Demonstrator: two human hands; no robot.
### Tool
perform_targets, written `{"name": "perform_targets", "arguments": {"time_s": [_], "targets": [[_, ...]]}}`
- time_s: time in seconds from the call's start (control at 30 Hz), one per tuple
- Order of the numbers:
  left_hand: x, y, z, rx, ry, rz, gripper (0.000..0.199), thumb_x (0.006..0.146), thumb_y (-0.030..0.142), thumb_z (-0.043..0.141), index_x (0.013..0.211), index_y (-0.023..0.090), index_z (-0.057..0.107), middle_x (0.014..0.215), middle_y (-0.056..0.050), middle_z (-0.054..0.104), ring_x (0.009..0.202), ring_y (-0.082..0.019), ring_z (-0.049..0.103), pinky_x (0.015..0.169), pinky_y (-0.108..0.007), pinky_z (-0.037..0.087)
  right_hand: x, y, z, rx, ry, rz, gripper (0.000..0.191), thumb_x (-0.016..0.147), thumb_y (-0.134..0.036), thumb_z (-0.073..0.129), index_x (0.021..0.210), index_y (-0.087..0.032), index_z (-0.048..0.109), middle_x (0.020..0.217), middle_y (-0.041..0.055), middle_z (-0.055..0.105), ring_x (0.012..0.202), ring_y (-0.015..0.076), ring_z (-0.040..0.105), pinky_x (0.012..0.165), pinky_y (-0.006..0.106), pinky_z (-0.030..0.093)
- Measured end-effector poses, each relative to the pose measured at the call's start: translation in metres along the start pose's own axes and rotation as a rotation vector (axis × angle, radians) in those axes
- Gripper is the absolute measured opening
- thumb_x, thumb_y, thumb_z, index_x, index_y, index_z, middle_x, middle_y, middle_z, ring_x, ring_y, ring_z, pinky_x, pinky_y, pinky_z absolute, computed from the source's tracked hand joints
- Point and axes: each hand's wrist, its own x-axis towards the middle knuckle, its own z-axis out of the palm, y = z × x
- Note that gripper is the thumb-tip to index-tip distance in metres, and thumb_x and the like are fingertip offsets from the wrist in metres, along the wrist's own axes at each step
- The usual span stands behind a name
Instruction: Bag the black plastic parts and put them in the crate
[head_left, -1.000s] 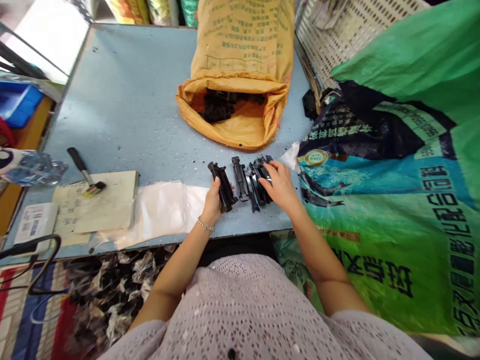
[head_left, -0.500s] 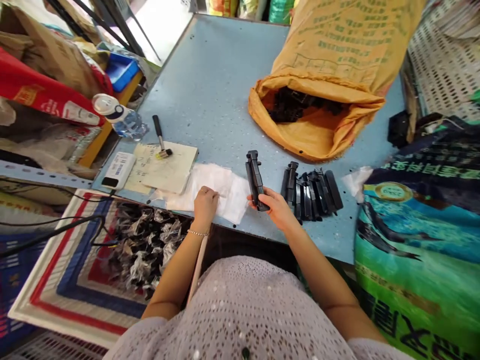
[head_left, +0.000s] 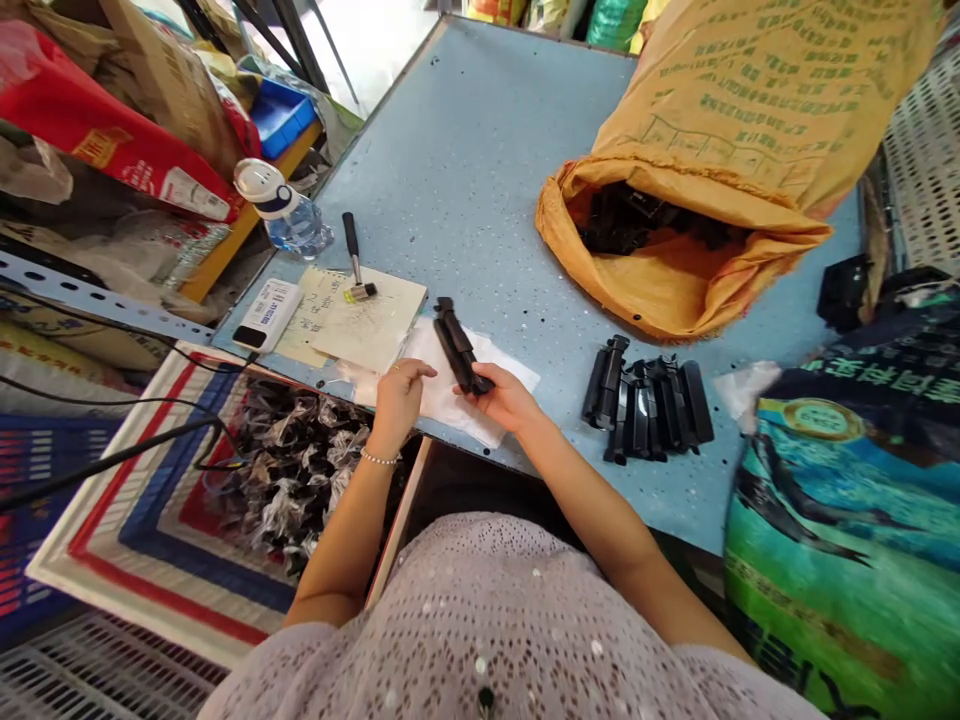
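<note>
My right hand (head_left: 504, 396) grips the lower end of a black part (head_left: 456, 345), which tilts up and to the left above thin white plastic bags (head_left: 501, 368). My left hand (head_left: 399, 398) is at the left side of these bags, fingers bent and thumb side up; whether it pinches a bag edge is too small to tell. To the right, several black parts (head_left: 646, 405) lie side by side on the blue table (head_left: 480, 170).
An open orange sack (head_left: 675, 290) with black parts inside lies at the back right. Left are a hammer (head_left: 351, 240), paper sheets (head_left: 397, 310), a white device (head_left: 268, 316) and a bottle (head_left: 296, 225). Below stands a basket (head_left: 97, 500) of wrapped pieces. A green-blue sack (head_left: 817, 570) is at the right.
My right hand has carried the black part left, over the white bags and closer to my left hand. My left hand has lifted from the middle of the bags toward their left edge. The view has shifted.
</note>
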Motion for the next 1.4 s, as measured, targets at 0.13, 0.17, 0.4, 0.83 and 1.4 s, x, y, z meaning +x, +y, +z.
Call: {"name": "perform_targets", "arguments": {"time_s": [0.13,0.17,0.4,0.83,1.4], "targets": [[0.003,-0.005,-0.019,0.314,-0.044,0.087,0.041,0.082,0.013,0.049,0.114,0.018,0.073,0.127,-0.012,0.066,0.117,-0.027,0.064,0.107,-0.044,0.050,-0.018,-0.001,-0.013,-0.165,-0.109,-0.106,0.032,0.077,-0.039,0.076,0.099,-0.018,0.066,0.087,0.0042,0.074,0.068,0.0137,0.069,0.060,0.022,0.056],[0.005,-0.007,-0.021,0.304,-0.065,0.091,0.044,0.082,0.013,0.050,0.120,0.018,0.071,0.130,-0.012,0.065,0.117,-0.026,0.064,0.107,-0.043,0.051,-0.024,0.000,-0.018,-0.208,-0.189,-0.039,0.035,0.078,-0.043,0.075,0.099,-0.017,0.066,0.088,0.0065,0.075,0.065,0.0141,0.069,0.057,0.022,0.055],[-0.005,-0.009,-0.026,0.389,-0.027,0.185,0.059,0.089,0.014,0.048,0.148,0.017,0.050,0.150,-0.017,0.051,0.125,-0.028,0.062,0.107,-0.045,0.053,-0.027,0.022,-0.035,-0.052,-0.170,0.412,0.031,0.087,-0.041,0.055,0.092,-0.012,0.065,0.068,0.0093,0.072,0.045,0.0122,0.057,0.037,0.019,0.045],[-0.062,0.039,0.031,0.109,-0.441,0.523,0.051,0.092,0.021,0.058,0.143,0.026,0.056,0.134,-0.013,0.063,0.123,-0.026,0.063,0.104,-0.047,0.057,-0.086,0.037,-0.024,-0.659,-0.153,-0.295,0.062,0.081,-0.035,0.076,0.137,-0.023,0.053,0.122,0.0079,0.064,0.101,0.0188,0.064,0.087,0.034,0.057],[-0.067,-0.138,-0.167,0.871,-0.220,-0.684,0.023,0.076,0.028,0.064,0.086,0.010,0.072,0.092,-0.021,0.074,0.095,-0.039,0.071,0.084,-0.046,0.054,-0.117,-0.081,-0.107,-1.853,0.780,0.123,0.036,0.096,-0.039,0.048,0.111,-0.012,0.065,0.102,0.0206,0.074,0.098,0.0343,0.071,0.081,0.040,0.049]]}}
